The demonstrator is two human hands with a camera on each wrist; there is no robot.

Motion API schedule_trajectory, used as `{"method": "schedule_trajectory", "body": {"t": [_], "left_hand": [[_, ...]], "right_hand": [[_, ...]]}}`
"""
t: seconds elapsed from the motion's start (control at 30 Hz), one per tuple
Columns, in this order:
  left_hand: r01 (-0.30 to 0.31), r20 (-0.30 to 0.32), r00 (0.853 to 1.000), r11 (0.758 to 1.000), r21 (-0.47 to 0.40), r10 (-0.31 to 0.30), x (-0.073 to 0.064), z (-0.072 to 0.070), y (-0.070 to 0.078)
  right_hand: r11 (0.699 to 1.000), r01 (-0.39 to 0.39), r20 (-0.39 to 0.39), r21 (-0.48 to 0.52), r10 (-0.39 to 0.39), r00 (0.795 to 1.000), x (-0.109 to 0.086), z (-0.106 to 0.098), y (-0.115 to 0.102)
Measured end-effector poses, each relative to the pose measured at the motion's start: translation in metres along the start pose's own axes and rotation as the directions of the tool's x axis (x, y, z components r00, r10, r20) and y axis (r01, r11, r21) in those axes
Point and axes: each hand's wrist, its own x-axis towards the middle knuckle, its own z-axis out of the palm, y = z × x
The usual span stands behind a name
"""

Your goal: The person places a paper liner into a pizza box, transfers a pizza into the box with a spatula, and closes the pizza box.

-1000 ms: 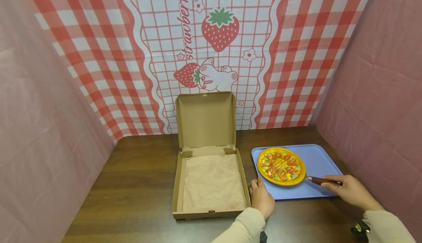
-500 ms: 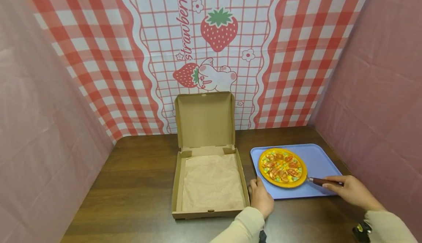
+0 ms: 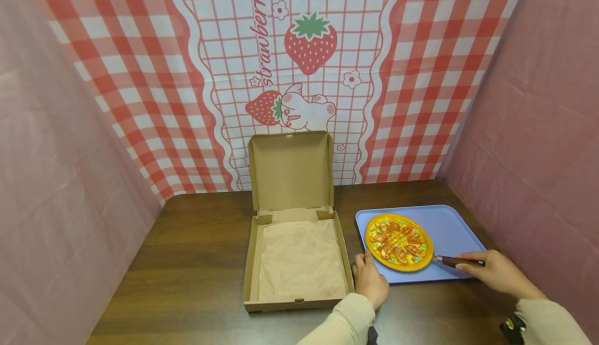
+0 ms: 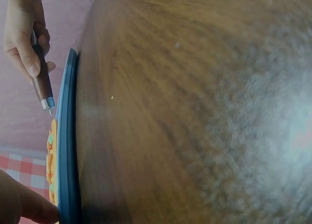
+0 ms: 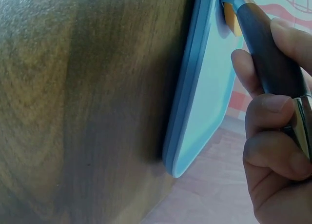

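Note:
A round toy pizza (image 3: 399, 242) with an orange rim sits at the left part of a blue tray (image 3: 449, 230). My right hand (image 3: 500, 272) grips the dark brown wooden handle of a pizza server (image 3: 451, 261). Its metal neck runs to the pizza's right edge, and the blade is hidden beneath. In the right wrist view, curled fingers (image 5: 273, 155) wrap that handle. My left hand (image 3: 371, 282) holds the tray's near left rim, between tray and box; its thumb (image 4: 36, 207) shows against the rim in the left wrist view.
To the left of the tray stands a cardboard pizza box (image 3: 250, 277), lid (image 3: 292, 171) raised, lined with crumpled brown paper (image 3: 304, 262). The brown wooden table (image 3: 187, 262) is bounded by a red checked strawberry cloth (image 3: 421, 75) behind and pink drapes at both sides.
The pizza has shifted slightly toward the tray's near edge, after a small move to the right. The server's handle moved along with it. My left hand and the box stay in place.

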Motion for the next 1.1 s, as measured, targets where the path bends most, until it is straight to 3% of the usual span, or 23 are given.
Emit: {"method": "schedule_trajectory", "body": {"t": [0.43, 0.6, 0.9, 1.1], "left_hand": [[0.04, 0.059, 0.997, 0.999, -0.001, -0.04, 0.003, -0.001, 0.001], [0.047, 0.077, 0.996, 0.999, 0.002, -0.047, 0.003, -0.001, 0.002], [0.058, 0.091, 0.994, 0.998, 0.003, -0.058, 0.003, -0.002, 0.003], [0.047, 0.067, 0.997, 0.999, 0.002, -0.047, 0.003, 0.0, 0.002]], "right_hand": [[0.995, -0.098, 0.123, -0.024, 0.1, 0.987, 0.008, -0.005, -0.014], [0.996, -0.086, 0.124, -0.023, 0.088, 0.988, 0.01, -0.004, -0.016], [0.987, -0.151, 0.151, -0.058, 0.158, 0.976, 0.014, -0.004, -0.022], [0.989, -0.132, 0.113, -0.063, 0.138, 0.984, 0.01, -0.001, -0.019]]}}
